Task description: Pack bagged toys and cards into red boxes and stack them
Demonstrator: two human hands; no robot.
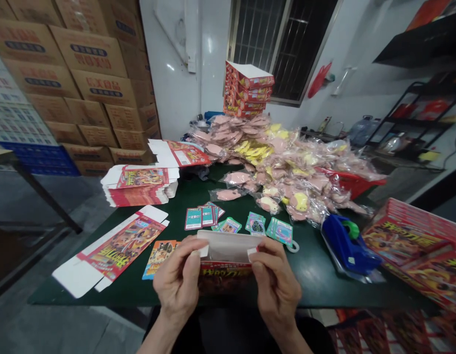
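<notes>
Between my two hands is a red printed cardboard box, its open white end tilted toward me. My left hand pinches the white side flap on the left between thumb and fingers. On the other side my right hand pinches the right flap the same way. The white inner walls show; no contents can be made out. Just beyond the box lie teal cards and green-edged cards. An orange card sits beside my left hand, partly behind it.
Flattened boxes are stacked at left, with one loose flat box nearer. Bagged pink and yellow pieces heap at the back. A blue tape dispenser and filled red boxes stand right. Cartons line the wall.
</notes>
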